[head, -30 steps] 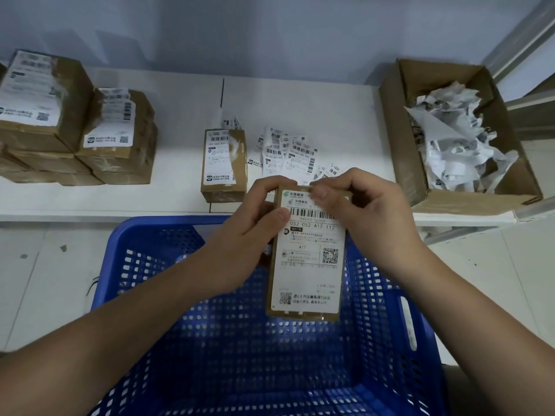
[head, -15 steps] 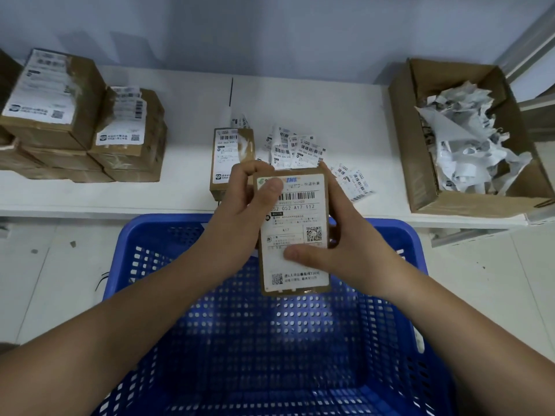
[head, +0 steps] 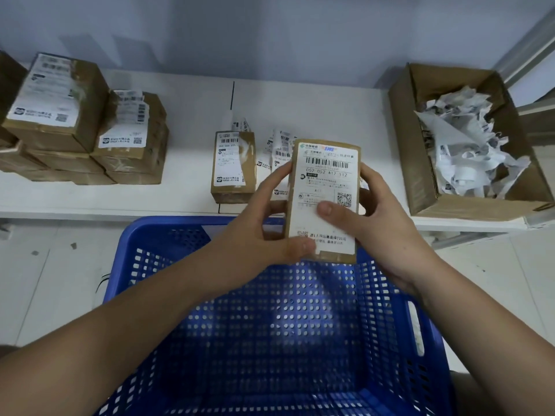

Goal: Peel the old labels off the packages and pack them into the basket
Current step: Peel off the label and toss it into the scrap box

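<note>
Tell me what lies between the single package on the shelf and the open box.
Loose peeled labels, partly hidden by the held package, then bare shelf, in the head view.

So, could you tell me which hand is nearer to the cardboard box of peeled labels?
Right. The right hand is between the held package and that box; the left hand is beyond the package.

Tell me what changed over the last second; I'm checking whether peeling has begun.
The right hand left the top edge of the held package and now grips its right side, thumb on the label. The left hand slid from the top left corner down the left edge, thumb at the bottom corner. The label remains fully stuck. The blue basket and the packages on the shelf stayed as they were.
</note>
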Motion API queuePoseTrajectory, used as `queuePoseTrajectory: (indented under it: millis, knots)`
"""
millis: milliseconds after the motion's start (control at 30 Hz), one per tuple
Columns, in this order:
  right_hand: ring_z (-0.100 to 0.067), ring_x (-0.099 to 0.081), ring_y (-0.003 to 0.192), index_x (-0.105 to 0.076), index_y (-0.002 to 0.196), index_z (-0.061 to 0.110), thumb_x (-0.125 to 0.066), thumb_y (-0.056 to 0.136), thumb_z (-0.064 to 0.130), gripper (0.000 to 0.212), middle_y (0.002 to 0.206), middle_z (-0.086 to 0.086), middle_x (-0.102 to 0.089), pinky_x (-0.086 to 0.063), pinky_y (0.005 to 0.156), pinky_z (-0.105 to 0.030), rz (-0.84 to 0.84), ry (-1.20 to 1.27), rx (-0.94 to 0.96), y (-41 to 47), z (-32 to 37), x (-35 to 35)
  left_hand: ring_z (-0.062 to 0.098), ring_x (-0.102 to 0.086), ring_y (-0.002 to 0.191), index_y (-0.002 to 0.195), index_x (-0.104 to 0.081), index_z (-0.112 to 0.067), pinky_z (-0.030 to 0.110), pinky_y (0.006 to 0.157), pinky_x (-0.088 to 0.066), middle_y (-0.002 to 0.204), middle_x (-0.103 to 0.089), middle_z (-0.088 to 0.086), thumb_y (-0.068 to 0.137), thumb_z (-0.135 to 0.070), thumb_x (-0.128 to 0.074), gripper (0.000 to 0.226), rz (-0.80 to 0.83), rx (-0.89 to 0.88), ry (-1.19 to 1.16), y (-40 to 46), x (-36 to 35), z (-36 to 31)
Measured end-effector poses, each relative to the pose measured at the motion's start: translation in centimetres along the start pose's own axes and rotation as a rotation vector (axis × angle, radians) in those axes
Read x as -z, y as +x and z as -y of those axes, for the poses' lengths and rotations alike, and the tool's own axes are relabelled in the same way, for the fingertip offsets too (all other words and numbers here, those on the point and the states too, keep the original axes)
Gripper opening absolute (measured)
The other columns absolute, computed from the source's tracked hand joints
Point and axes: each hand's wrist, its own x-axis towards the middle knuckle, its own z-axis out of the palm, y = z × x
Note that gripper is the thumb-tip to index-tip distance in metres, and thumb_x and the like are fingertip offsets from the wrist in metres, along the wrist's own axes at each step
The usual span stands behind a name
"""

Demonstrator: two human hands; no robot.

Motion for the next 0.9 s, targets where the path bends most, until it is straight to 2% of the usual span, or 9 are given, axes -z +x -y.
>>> queuePoseTrajectory:
  millis: [133, 267, 400, 500, 567, 667, 767, 833, 900]
  knots:
    - [-0.005, -0.057, 0.127, -0.033, 0.149, 0.044, -0.081, 0.071, 0.038, 0.092, 0.136, 0.015, -0.059, -0.060, 0.083, -0.026, 0.110, -0.144, 0.100, -0.3, 0.0, -0.6, 0.020, -0.057, 0.133, 0.147, -0.028, -0.065, 0.043, 0.090, -0.061, 0.144, -0.055, -0.010, 0.083, -0.019, -0.079, 0.094, -0.063, -0.044, -0.020, 0.3, 0.4, 0.0]
    - [-0.021, -0.059, 0.129, -0.026, 0.154, 0.049, -0.080, 0.085, 0.014, 0.095, 0.141, 0.007, -0.058, -0.060, 0.091, -0.045, 0.247, -0.109, 0.087, 0.1, 0.1, 0.0, 0.018, -0.057, 0.133, 0.147, -0.026, -0.066, 0.043, 0.089, -0.061, 0.141, -0.058, -0.018, 0.084, -0.018, -0.076, 0.094, -0.071, -0.034, -0.024, 0.4, 0.8, -0.2]
    - [-0.025, -0.069, 0.117, -0.022, 0.157, 0.046, -0.073, 0.087, 0.002, 0.097, 0.141, 0.005, -0.060, -0.058, 0.094, -0.042, 0.364, -0.103, 0.079, 0.4, 1.0, 1.5, 0.021, -0.067, 0.121, 0.148, -0.029, -0.064, 0.050, 0.092, -0.059, 0.138, -0.063, -0.010, 0.084, -0.010, -0.073, 0.095, -0.077, 0.003, -0.134, 0.5, 1.3, -0.6]
    - [-0.023, -0.070, 0.115, -0.019, 0.158, 0.045, -0.076, 0.083, 0.011, 0.100, 0.140, 0.008, -0.060, -0.059, 0.092, -0.038, 0.345, -0.128, 0.081, 0.4, 1.1, 1.5, 0.015, -0.065, 0.123, 0.149, -0.021, -0.067, 0.046, 0.089, -0.061, 0.134, -0.062, -0.019, 0.079, -0.017, -0.076, 0.102, -0.072, -0.019, -0.057, 0.4, 1.0, -0.4]
    - [-0.018, -0.063, 0.125, -0.022, 0.156, 0.047, -0.081, 0.077, 0.024, 0.101, 0.139, 0.011, -0.060, -0.059, 0.092, -0.036, 0.291, -0.180, 0.113, 0.2, 0.7, 0.7, 0.012, -0.059, 0.130, 0.149, -0.014, -0.068, 0.040, 0.093, -0.060, 0.138, -0.058, -0.023, 0.079, -0.025, -0.078, 0.104, -0.058, -0.048, 0.026, 0.3, 0.7, -0.2]
    - [-0.016, -0.055, 0.134, -0.019, 0.156, 0.047, -0.083, 0.077, 0.028, 0.104, 0.143, 0.012, -0.056, -0.057, 0.097, -0.042, 0.305, -0.249, 0.131, 0.4, 0.4, 0.7, 0.008, -0.059, 0.130, 0.146, -0.015, -0.071, 0.038, 0.093, -0.060, 0.136, -0.060, -0.022, 0.077, -0.027, -0.079, 0.104, -0.078, -0.044, 0.054, 0.3, 0.7, -0.2]
    - [-0.024, -0.068, 0.117, -0.010, 0.158, 0.051, -0.085, 0.077, 0.019, 0.114, 0.150, 0.010, -0.052, -0.055, 0.099, -0.050, 0.407, -0.239, 0.057, 1.0, 0.8, 2.5, 0.014, -0.065, 0.123, 0.144, -0.025, -0.071, 0.043, 0.089, -0.061, 0.131, -0.065, -0.017, 0.073, -0.019, -0.079, 0.103, -0.088, -0.008, -0.028, 0.3, 0.8, -0.1]
    - [-0.020, -0.069, 0.115, -0.004, 0.157, 0.054, -0.091, 0.067, 0.029, 0.128, 0.155, 0.019, -0.042, -0.056, 0.098, -0.048, 0.388, -0.311, 0.040, 1.1, 1.2, 3.5, 0.020, -0.067, 0.120, 0.147, -0.027, -0.067, 0.049, 0.092, -0.060, 0.135, -0.065, -0.011, 0.076, -0.014, -0.079, 0.103, -0.061, 0.022, -0.067, 0.3, 0.5, -0.1]
    - [-0.014, -0.064, 0.122, -0.007, 0.156, 0.055, -0.096, 0.058, 0.042, 0.133, 0.153, 0.031, -0.038, -0.058, 0.095, -0.042, 0.312, -0.374, 0.062, 1.2, 1.4, 3.8, 0.023, -0.069, 0.118, 0.149, -0.025, -0.065, 0.052, 0.094, -0.058, 0.138, -0.063, -0.010, 0.078, -0.011, -0.078, 0.103, -0.024, 0.036, -0.061, 0.1, 0.3, 0.0]
